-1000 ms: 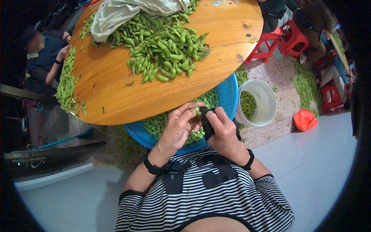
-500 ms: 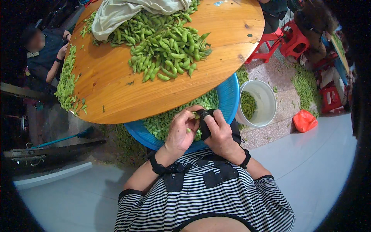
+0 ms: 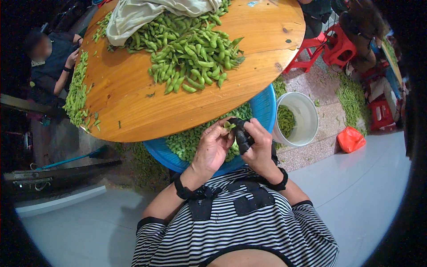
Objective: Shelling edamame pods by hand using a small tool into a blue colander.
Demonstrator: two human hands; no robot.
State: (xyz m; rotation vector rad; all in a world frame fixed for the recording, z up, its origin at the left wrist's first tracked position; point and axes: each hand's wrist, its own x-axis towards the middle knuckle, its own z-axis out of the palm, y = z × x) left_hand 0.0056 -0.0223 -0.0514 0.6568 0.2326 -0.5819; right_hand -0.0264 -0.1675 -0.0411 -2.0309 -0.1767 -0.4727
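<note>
My left hand (image 3: 212, 147) and my right hand (image 3: 257, 147) meet over a blue basin (image 3: 265, 107) that holds shelled green pods. Between the fingertips of both hands is a small green bean pod (image 3: 229, 126). A black cover sits on my right thumb. In front of me a round wooden table (image 3: 133, 98) carries a big heap of green bean pods (image 3: 191, 49), partly covered by a pale cloth (image 3: 147, 11).
A white bucket (image 3: 307, 111) with green pods stands right of the basin, an orange bag (image 3: 350, 139) beside it. Red plastic stools (image 3: 331, 42) stand at the upper right. Another person (image 3: 51, 62) sits at the table's left edge, by a strip of pods (image 3: 76, 91).
Both hands have stayed over the basin, shifting slightly to the right while working the pod between the fingertips.
</note>
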